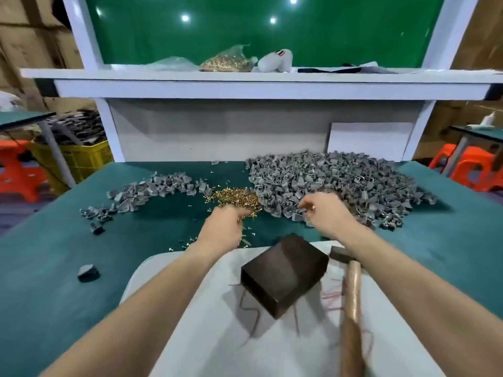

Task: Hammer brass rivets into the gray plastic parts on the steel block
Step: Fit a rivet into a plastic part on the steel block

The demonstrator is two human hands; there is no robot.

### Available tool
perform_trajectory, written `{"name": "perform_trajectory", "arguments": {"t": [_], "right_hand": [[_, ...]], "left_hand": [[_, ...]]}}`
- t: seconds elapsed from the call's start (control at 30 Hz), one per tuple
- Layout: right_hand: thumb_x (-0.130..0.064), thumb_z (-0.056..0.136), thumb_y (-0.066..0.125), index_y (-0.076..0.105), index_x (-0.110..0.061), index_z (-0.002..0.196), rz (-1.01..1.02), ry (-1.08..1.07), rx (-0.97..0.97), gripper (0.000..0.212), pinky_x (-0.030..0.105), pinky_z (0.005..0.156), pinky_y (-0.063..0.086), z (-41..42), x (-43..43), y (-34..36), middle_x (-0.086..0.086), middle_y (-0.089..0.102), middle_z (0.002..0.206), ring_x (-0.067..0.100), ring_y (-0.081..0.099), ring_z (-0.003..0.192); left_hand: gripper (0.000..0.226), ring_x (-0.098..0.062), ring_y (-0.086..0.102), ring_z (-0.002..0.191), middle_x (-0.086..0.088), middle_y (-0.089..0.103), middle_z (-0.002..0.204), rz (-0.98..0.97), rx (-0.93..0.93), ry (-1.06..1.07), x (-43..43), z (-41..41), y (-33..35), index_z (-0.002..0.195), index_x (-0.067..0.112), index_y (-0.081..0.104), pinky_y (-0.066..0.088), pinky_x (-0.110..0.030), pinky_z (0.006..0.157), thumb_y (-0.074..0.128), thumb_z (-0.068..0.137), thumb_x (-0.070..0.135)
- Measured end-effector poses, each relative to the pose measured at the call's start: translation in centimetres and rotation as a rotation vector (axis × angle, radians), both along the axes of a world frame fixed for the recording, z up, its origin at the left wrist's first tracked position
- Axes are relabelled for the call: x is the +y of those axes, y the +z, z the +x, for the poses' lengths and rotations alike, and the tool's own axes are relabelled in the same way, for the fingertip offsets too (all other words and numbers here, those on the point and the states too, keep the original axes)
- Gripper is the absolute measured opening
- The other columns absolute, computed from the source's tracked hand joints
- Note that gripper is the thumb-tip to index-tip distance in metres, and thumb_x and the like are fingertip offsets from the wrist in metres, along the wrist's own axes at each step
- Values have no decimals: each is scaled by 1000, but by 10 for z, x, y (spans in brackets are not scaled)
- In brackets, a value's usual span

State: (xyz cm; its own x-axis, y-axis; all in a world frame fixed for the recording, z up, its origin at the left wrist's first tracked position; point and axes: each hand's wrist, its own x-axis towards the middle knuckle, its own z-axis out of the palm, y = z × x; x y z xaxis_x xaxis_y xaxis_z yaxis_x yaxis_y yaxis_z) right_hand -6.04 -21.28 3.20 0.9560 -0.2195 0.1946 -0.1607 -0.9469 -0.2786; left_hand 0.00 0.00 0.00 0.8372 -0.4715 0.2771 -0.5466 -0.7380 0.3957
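1. Currently both forearms stretch forward over the bench, backs of the hands up. Between them the dark rectangular steel block [285, 273] sits on a white cloth pad [217, 336] at the near edge, one corner turned toward the person.
2. Beyond the block, the left hand [224, 227] has its wrist bent down and its fingers curled into the near edge of the loose heap of small brass rivets [236, 198]. The fingertips are buried, so can't tell if it grasps any.
3. Thumb and fingers of the right hand [325, 213] are drawn together at the near edge of the big heap of gray moulded plastic parts [340, 180]. They touch the heap; blur hides whether a part is pinched.
4. A wooden-handled hammer [351, 295] lies on the pad just right of the block, its head passing under the right forearm, in neither hand.
5. A smaller strip of gray parts [152, 189] lies left of the rivets. All sit on the green table mat [54, 281].
6. A clear bag of rivets [226, 62] sits on the white shelf [245, 89] behind.
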Motion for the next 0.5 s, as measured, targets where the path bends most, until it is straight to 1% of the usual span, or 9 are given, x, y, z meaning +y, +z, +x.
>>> {"name": "perform_trajectory", "arguments": {"t": [0.03, 0.07, 0.13, 0.23, 0.33, 0.37, 0.4, 0.47, 0.5], "right_hand": [[0, 89, 49, 65, -16, 111, -65, -17, 69, 31, 35, 87, 50, 4, -2, -6, 9, 65, 113, 27, 61, 101], [0, 87, 49, 66, -15, 109, -92, -23, 98, 31, 34, 85, 50, 8, -4, -11, 10, 65, 112, 27, 60, 101], [3, 85, 47, 67, -12, 106, -210, -4, 175, 33, 34, 84, 49, 11, -7, -27, 11, 62, 111, 27, 57, 103], [7, 86, 44, 63, -11, 104, -277, 10, 132, 32, 36, 87, 46, 20, -19, -36, 9, 57, 111, 27, 48, 108], [1, 90, 43, 59, -11, 106, -270, 17, 62, 25, 38, 88, 45, 17, -21, -38, 9, 53, 110, 27, 45, 108], [-4, 92, 45, 59, -12, 107, -214, 8, -9, 22, 37, 88, 44, 14, -19, -36, 7, 54, 108, 25, 46, 107], [-8, 92, 49, 61, -14, 105, -117, -17, -110, 19, 35, 87, 44, 10, -15, -32, 4, 56, 105, 23, 48, 104], [-9, 88, 60, 65, -18, 98, 163, -79, -333, 15, 25, 79, 45, -1, -6, -24, -3, 62, 92, 14, 54, 91], [-6, 84, 64, 66, -20, 93, 345, -94, -417, 17, 18, 72, 45, -8, 1, -20, -6, 63, 84, 7, 56, 80]], "left_hand": [[42, -27, 49, 125, -3, 58, 134, 142, 25, -34, 2, 1, -2, 130, 25, 59, 42, -41, 102, 45, 95, 7], [41, -25, 48, 126, 0, 57, 134, 208, 33, -51, 4, 5, -7, 131, 29, 58, 40, -43, 103, 47, 96, 10], [36, -22, 49, 122, 3, 57, 129, 269, 41, -93, 9, 10, -19, 128, 29, 60, 40, -42, 101, 51, 96, 13], [26, -21, 58, 107, -1, 60, 117, 208, -9, -116, 8, 19, -22, 116, 20, 67, 44, -36, 95, 55, 94, 11], [18, -20, 61, 100, -3, 63, 109, 202, -13, -120, 7, 23, -20, 103, 15, 69, 47, -32, 89, 56, 93, 8], [17, -20, 61, 99, -4, 63, 108, 209, -5, -124, 6, 23, -19, 102, 15, 68, 48, -33, 88, 56, 93, 7], [18, -21, 61, 98, -3, 64, 106, 200, 3, -128, 5, 22, -18, 102, 16, 68, 49, -34, 87, 56, 92, 7], [21, -20, 61, 98, 0, 66, 102, 155, -4, -110, 6, 19, -18, 105, 19, 65, 48, -36, 87, 55, 91, 7], [23, -18, 60, 98, 4, 66, 99, 123, -24, -88, 7, 15, -18, 108, 22, 63, 47, -37, 88, 55, 91, 9]]}}
